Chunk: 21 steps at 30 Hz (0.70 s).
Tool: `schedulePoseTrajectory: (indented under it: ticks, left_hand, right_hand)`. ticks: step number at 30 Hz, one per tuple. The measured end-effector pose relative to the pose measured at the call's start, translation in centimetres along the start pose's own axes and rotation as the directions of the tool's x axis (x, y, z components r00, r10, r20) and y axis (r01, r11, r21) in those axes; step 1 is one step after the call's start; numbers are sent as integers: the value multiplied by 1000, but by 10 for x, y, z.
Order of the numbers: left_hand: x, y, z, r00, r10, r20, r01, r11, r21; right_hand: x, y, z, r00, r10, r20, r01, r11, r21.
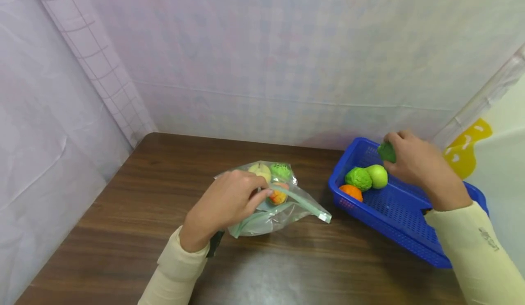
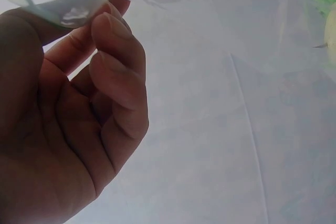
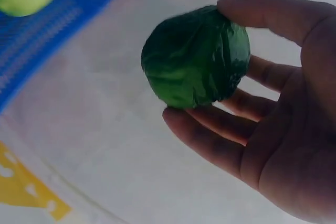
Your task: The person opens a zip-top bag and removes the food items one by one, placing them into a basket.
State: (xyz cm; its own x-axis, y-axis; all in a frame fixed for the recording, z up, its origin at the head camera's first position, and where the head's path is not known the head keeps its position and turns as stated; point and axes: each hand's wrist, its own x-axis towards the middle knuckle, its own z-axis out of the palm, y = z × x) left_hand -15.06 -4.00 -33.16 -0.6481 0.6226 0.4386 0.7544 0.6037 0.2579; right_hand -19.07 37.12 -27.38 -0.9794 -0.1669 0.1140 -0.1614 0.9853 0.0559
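My left hand [image 1: 227, 200] pinches the edge of a clear zip bag [image 1: 262, 225] with a pale green seal strip. Inside the bag lie a pale yellow fruit [image 1: 260, 170], a bumpy green fruit [image 1: 280, 170] and a red-and-yellow fruit [image 1: 279, 194]. In the left wrist view, thumb and fingertips meet at the plastic film [image 2: 76, 14]. My right hand [image 1: 414, 159] holds a dark green, roundish toy vegetable [image 3: 194, 59] above the blue basket [image 1: 393, 232]. It has a glossy, wrinkled surface, gripped between thumb and fingertips.
In the basket are a wrinkled green ball-shaped vegetable [image 1: 358, 178], a light green apple [image 1: 377, 176] and an orange [image 1: 351, 192]. A dark thing is partly hidden by the right forearm. Both stand on a brown wooden table [image 1: 135, 214]; pale curtains [image 1: 262, 59] hang behind it.
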Motion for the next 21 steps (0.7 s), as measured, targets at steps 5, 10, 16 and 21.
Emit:
schedulePoseTrajectory:
  ticks: [5,10,16,21]
  left_hand:
    - [-1,0,-1,1000,-2,2,2,1000,4]
    - [-2,-1,-2,1000,2,-3,-2,1000,3]
    - [-1,-1,-1,1000,12,-11,-12,1000,3]
    - [0,-1,0,1000,16,-13,-16,1000,10]
  right_hand:
    - [8,17,21,996,-5,90,4,1000,13]
    - [11,28,36,991,3,134,-6,1000,20]
    - [14,40,45,971,33,238,-32,999,-4]
    - [12,51,48,956,68,286,-62,998,-32]
